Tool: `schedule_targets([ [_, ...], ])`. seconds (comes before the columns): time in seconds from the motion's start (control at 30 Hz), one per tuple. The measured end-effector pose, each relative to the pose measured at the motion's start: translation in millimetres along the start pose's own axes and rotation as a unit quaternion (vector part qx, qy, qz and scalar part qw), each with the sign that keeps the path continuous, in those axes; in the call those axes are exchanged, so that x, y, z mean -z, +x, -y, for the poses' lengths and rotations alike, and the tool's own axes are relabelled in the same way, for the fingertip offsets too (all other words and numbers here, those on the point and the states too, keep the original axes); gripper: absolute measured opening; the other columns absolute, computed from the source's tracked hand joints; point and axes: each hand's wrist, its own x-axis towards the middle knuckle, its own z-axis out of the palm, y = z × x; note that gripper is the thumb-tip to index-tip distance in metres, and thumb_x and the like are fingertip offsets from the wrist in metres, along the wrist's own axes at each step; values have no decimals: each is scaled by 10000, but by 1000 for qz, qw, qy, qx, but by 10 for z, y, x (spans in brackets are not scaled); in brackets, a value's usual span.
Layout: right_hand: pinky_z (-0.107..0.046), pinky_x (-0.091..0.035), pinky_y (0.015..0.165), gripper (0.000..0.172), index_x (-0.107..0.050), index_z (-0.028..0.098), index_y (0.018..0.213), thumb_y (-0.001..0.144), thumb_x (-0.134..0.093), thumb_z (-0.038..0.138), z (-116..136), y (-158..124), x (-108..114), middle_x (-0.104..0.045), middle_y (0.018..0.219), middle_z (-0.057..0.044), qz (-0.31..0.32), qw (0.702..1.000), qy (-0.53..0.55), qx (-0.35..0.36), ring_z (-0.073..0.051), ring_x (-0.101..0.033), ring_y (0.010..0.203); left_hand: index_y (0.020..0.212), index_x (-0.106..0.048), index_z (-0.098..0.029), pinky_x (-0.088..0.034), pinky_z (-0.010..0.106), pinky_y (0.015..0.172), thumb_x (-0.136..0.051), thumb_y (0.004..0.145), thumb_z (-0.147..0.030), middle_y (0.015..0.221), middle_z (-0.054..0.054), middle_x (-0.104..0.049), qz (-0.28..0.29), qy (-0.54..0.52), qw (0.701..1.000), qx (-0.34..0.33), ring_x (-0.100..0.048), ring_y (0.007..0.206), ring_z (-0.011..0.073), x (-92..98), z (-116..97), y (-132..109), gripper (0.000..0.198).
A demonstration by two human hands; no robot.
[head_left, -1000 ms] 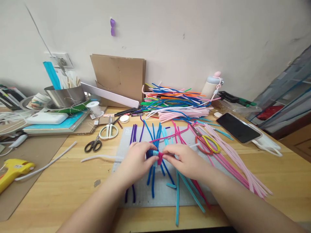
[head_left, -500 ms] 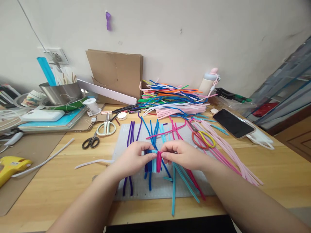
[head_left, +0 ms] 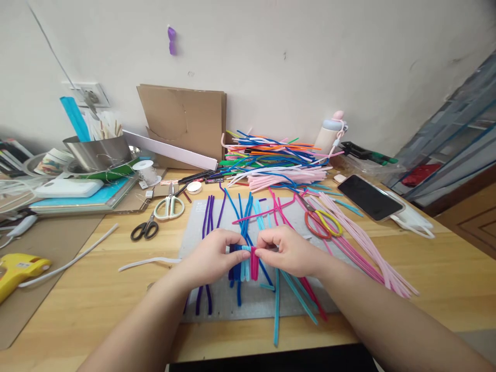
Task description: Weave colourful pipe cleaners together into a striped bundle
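Now, blue strips [head_left: 244,270] are pinched by the left hand [head_left: 217,257], pink strips [head_left: 254,269] by the right hand [head_left: 290,252], fingers [head_left: 234,237] closed.

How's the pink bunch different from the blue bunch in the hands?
The pink bunch is all pink; the blue bunch runs from dark to light blue. The pink bunch looks narrower than the blue. The right hand pinches the pink; the left hand holds the blue. Both show strips side by side.
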Motion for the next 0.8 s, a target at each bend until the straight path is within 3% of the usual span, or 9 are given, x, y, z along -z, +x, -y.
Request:
schedule_targets([
  [0.1, -209, -306, 511, 189, -498, 156, 608, 786, -515, 217, -11, 1, 22, -431, 558, 47, 14, 1000, -15, -1, -83, -393, 548, 797, -654, -180, -393, 262, 715, -547, 798, -326, 766, 1, -645, -3, 16, 1000, -6, -553, 739, 153, 0, -1, -1, 181],
  [0.37, -243, -412, 646, 178, -626, 153, 823, 784, -569, 317, -42, 25, 76, -630, 761, -17, 60, 998, 12, -34, -145, -555, 714, 809, -660, -193, -397, 267, 725, -538, 804, -344, 798, 3, -664, -10, 22, 1000, 1, -567, 761, 163, -12, -27, 6, 194],
  [0.57, -235, -396, 589, 143, -610, 161, 708, 793, -536, 249, -46, 21, 7, -640, 667, -4, 73, 996, 3, -59, -137, -563, 636, 801, -668, -204, -398, 274, 713, -568, 784, -347, 791, 12, -675, -5, 27, 1000, -2, -576, 758, 177, -50, 2, 19, 175],
  [0.7, -222, -366, 553, 137, -607, 158, 710, 785, -549, 258, -66, 24, -9, -603, 642, 9, 55, 996, -24, -59, -122, -529, 609, 762, -676, -211, -396, 306, 766, -599, 760, -350, 753, 22, -675, -33, 63, 997, 1, -568, 786, 201, -64, 25, 33, 160],
  [0.8, -223, -373, 556, 190, -601, 154, 759, 823, -515, 311, -92, 44, -18, -574, 649, 9, 29, 998, 9, -58, -118, -519, 616, 817, -685, -214, -412, 307, 795, -602, 755, -358, 817, 20, -692, -46, 6, 999, 23, -585, 823, 202, -49, 33, 49, 177],
])
